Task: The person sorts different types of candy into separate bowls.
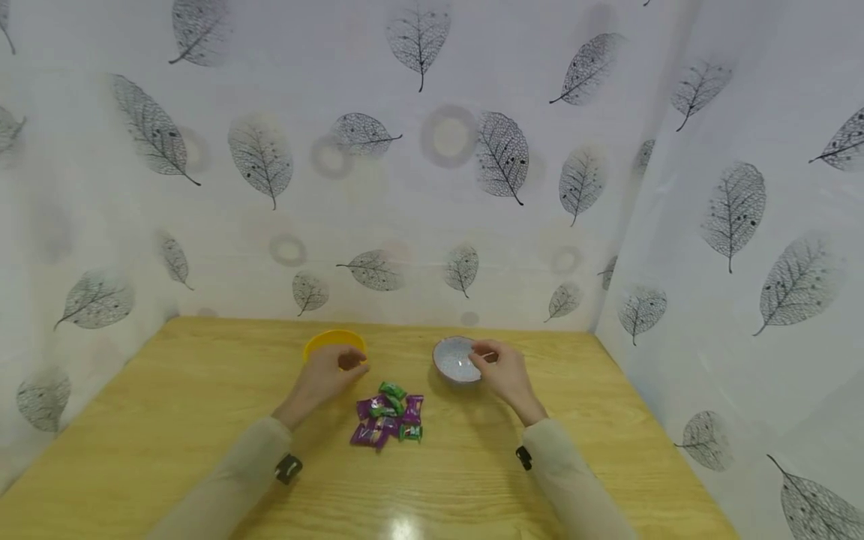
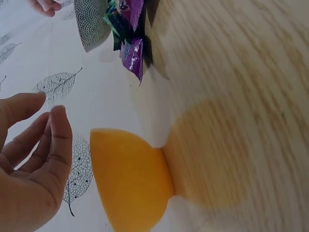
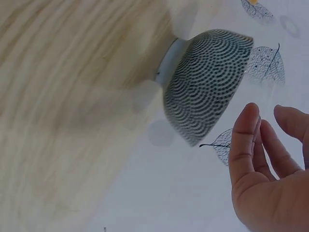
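Note:
My left hand [image 1: 322,380] hovers in front of the yellow bowl [image 1: 335,334], its fingers bent loosely with a gap to the thumb. Nothing sits between those fingers in the left wrist view, where the bowl's orange-yellow side [image 2: 130,179] stands apart from the hand. On the right, my right hand [image 1: 508,375] is over the near right edge of a pale-inside bowl [image 1: 451,358]. The right wrist view has this bowl's dark scale-patterned outside [image 3: 207,79], with the relaxed, bare fingers [image 3: 244,140] beside its rim. Between the hands lies a pile of purple and green wrapped candies [image 1: 388,422].
A light wooden table [image 1: 135,420] carries everything. Behind it and along the right hangs a white sheet [image 1: 378,202] printed with dark leaves. Small black devices [image 1: 289,469] are strapped to both sleeves.

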A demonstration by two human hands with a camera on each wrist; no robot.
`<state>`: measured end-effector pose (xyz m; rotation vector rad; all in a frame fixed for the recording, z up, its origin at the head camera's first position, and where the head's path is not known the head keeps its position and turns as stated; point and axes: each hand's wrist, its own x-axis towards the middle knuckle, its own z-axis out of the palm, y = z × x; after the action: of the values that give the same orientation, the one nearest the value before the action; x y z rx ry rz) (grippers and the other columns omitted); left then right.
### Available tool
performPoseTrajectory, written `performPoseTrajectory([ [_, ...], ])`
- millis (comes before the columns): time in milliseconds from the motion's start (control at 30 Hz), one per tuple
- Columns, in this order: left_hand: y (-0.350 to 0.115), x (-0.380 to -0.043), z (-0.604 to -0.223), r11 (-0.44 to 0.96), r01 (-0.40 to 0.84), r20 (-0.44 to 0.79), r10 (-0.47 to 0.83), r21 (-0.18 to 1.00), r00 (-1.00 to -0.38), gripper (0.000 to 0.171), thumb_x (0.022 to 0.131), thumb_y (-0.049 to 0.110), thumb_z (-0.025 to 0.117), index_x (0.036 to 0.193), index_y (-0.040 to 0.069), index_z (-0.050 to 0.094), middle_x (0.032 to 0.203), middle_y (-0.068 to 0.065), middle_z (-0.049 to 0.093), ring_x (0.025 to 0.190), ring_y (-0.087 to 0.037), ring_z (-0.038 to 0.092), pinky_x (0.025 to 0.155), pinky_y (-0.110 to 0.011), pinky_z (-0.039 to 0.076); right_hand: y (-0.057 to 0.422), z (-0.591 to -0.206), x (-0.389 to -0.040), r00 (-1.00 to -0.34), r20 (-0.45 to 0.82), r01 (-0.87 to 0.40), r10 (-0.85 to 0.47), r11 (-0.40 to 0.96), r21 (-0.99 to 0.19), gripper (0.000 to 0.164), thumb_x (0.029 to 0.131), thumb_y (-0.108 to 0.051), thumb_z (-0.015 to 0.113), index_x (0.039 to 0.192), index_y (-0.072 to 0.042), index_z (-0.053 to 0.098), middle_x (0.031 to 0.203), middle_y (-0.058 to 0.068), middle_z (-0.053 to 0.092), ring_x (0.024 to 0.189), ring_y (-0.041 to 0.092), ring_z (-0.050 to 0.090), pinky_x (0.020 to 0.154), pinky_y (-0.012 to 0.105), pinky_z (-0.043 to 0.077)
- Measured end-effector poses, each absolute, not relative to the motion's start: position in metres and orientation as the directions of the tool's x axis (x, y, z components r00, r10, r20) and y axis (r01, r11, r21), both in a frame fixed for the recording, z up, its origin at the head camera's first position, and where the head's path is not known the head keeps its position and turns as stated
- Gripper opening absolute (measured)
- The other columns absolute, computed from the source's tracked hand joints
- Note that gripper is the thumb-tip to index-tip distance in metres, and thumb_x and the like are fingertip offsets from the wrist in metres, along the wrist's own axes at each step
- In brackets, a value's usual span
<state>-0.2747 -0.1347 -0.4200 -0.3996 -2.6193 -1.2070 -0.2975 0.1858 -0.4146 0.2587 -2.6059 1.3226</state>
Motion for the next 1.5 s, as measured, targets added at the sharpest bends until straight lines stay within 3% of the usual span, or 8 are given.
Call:
performPoseTrajectory([
  [200, -0.134, -0.275, -0.425, 0.559, 0.244, 0.141, 0.22, 0.793, -0.965, 0.018, 0.086, 0.016, 0.074, 0.099, 0.003, 0.072, 0.08, -0.003, 0.068, 0.064, -0.014, 0.059, 0.055, -0.025, 0.053, 0.199, -0.421, -0.305, -0.981, 0.191, -0.173, -0.018, 0.517, -0.838, 0.027, 0.091, -0.01, 0.067, 0.114, 0.004, 0.067, 0.107, 0.021, 0.069, 0.081, 0.029, 0.069, 0.073, 0.046, 0.06],
  [333, -0.134, -0.275, -0.428, 0.519, 0.215, 0.064, 0.292, 0.828, -0.954, 0.015, 0.085, 0.014, 0.075, 0.096, 0.005, 0.073, 0.076, -0.004, 0.064, 0.059, -0.016, 0.056, 0.05, -0.025, 0.05, 0.208, -0.423, -0.31, -0.991, 0.135, -0.121, -0.006, 0.487, -0.865, 0.028, 0.091, -0.008, 0.067, 0.116, 0.004, 0.066, 0.105, 0.021, 0.067, 0.078, 0.026, 0.068, 0.075, 0.045, 0.06],
  [500, -0.136, -0.273, -0.43, 0.504, 0.212, 0.008, 0.376, 0.837, -0.927, 0.012, 0.085, 0.017, 0.075, 0.095, 0.01, 0.073, 0.081, -0.003, 0.066, 0.064, -0.016, 0.054, 0.051, -0.025, 0.049, 0.217, -0.428, -0.317, -0.998, 0.062, -0.052, 0.012, 0.401, -0.915, 0.037, 0.091, -0.004, 0.066, 0.124, 0.008, 0.059, 0.104, 0.02, 0.063, 0.081, 0.021, 0.065, 0.079, 0.042, 0.06],
  [700, -0.142, -0.273, -0.434, 0.49, 0.23, -0.011, 0.442, 0.841, -0.897, 0.019, 0.084, 0.011, 0.075, 0.102, 0.005, 0.072, 0.083, -0.004, 0.067, 0.058, -0.017, 0.055, 0.048, -0.026, 0.05, 0.226, -0.432, -0.326, -0.995, -0.07, 0.048, -0.073, 0.269, -0.962, 0.048, 0.092, -0.002, 0.062, 0.135, 0.013, 0.047, 0.119, 0.027, 0.055, 0.086, 0.024, 0.068, 0.088, 0.045, 0.057],
  [933, -0.151, -0.274, -0.439, 0.524, 0.3, -0.049, 0.551, 0.798, -0.833, 0.017, 0.079, 0.015, 0.079, 0.095, 0.013, 0.074, 0.085, 0.0, 0.068, 0.071, -0.016, 0.059, 0.061, -0.028, 0.054, 0.237, -0.439, -0.338, -0.949, -0.234, 0.201, -0.213, 0.164, -0.966, 0.053, 0.095, -0.008, 0.061, 0.14, 0.012, 0.042, 0.131, 0.03, 0.056, 0.093, 0.024, 0.072, 0.089, 0.036, 0.057],
  [1200, -0.157, -0.273, -0.44, 0.508, 0.322, -0.098, 0.639, 0.799, -0.763, 0.021, 0.076, 0.013, 0.08, 0.096, 0.011, 0.073, 0.087, -0.003, 0.068, 0.076, -0.016, 0.057, 0.068, -0.026, 0.051, 0.245, -0.442, -0.346, -0.882, -0.347, 0.382, -0.32, -0.053, -0.923, 0.057, 0.099, -0.003, 0.051, 0.15, 0.007, 0.026, 0.15, 0.032, 0.034, 0.111, 0.03, 0.065, 0.1, 0.041, 0.051],
  [1500, -0.158, -0.274, -0.444, 0.517, 0.307, -0.169, 0.683, 0.799, -0.71, 0.025, 0.072, 0.011, 0.083, 0.094, 0.014, 0.071, 0.088, -0.006, 0.064, 0.082, -0.019, 0.056, 0.073, -0.029, 0.05, 0.247, -0.443, -0.348, -0.857, -0.364, 0.419, -0.365, -0.082, -0.904, 0.061, 0.099, -0.001, 0.05, 0.153, 0.001, 0.023, 0.151, 0.029, 0.034, 0.102, 0.024, 0.067, 0.1, 0.041, 0.051],
])
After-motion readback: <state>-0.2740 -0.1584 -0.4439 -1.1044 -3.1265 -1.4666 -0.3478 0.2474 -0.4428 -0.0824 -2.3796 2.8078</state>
